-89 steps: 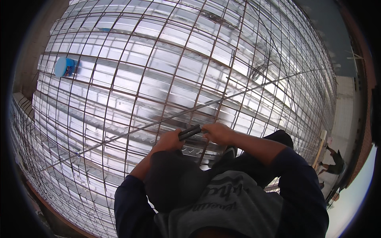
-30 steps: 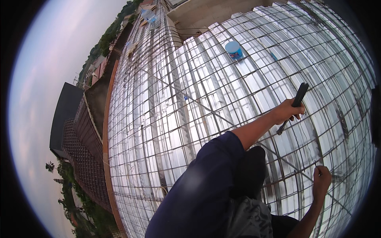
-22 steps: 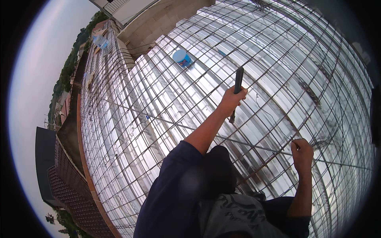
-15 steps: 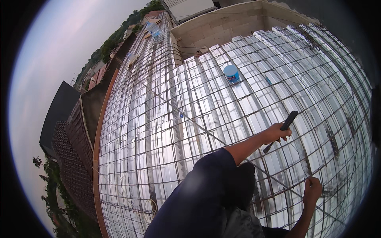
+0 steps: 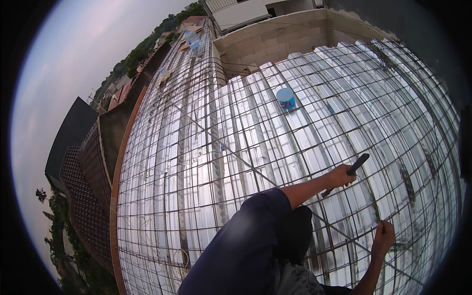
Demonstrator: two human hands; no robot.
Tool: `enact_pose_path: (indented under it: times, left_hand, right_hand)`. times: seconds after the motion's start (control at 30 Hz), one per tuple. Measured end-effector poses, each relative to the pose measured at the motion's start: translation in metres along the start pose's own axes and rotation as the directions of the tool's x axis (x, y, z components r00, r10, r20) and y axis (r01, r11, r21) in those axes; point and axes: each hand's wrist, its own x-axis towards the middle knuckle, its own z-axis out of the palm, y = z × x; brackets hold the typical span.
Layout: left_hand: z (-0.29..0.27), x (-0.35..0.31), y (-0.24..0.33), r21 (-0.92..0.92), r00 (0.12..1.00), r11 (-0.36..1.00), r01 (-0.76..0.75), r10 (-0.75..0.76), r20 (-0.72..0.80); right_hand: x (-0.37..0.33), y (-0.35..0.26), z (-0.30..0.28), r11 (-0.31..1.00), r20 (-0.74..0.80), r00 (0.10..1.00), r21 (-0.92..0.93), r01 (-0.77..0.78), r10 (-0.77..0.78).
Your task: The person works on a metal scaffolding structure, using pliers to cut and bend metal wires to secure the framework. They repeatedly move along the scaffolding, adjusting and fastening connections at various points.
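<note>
My left hand (image 5: 340, 178) is closed around black-handled pliers (image 5: 358, 164), just above the steel rebar mesh (image 5: 268, 184). The pliers' dark head (image 5: 326, 193) pokes out below the fist, toward the bars. Lower and to the right, my right hand (image 5: 383, 237) is closed in a pinch close to a mesh bar. A small dark tip shows at its fingers, but what they hold is too small to make out. Beneath the mesh lies shiny ribbed metal decking (image 5: 305, 152).
A blue lidded tub (image 5: 285, 99) stands on the decking ahead. Clear plastic bottles (image 5: 191, 38) lie at the far left. A block wall (image 5: 275, 42) bounds the far side, and an orange-brown edge (image 5: 119, 191) runs along the left, with tiled roofs (image 5: 86, 196) beyond.
The pliers have turned slightly; their handles, seen apart before, now look like one. Both hands have shifted slightly left in the picture, and the whole view has moved a little.
</note>
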Motion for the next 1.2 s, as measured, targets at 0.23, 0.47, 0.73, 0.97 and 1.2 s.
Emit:
enact_pose_path:
  times: [0.23, 0.47, 0.73, 0.97, 1.2]
  left_hand:
    - [0.003, 0.0, 0.002, -0.273, 0.983, 0.961, -0.035, 0.082, 0.164]
    - [0.036, -0.016, 0.014, -0.152, 0.947, 0.984, -0.092, 0.134, 0.291]
    - [0.06, -0.032, 0.005, -0.034, 0.857, 0.999, -0.027, 0.041, 0.515]
    - [0.053, -0.028, 0.0, -0.062, 0.828, 0.996, 0.064, -0.018, 0.56]
    - [0.051, -0.024, 0.014, 0.242, 0.754, 0.947, 0.211, -0.315, 0.576]
  right_hand:
    - [0.004, 0.045, 0.001, 0.995, 0.125, 0.988, 0.037, -0.098, 0.092]
    - [0.007, 0.005, 0.001, 0.93, 0.371, 0.907, 0.222, -0.294, 0.198]
    - [-0.004, -0.039, 0.017, 0.955, 0.443, 0.893, 0.224, -0.195, 0.078]
    - [-0.011, -0.07, 0.029, 0.998, 0.341, 0.94, 0.052, -0.044, 0.024]
    - [-0.006, -0.049, 0.019, 0.945, 0.52, 0.844, -0.19, 0.266, -0.133]
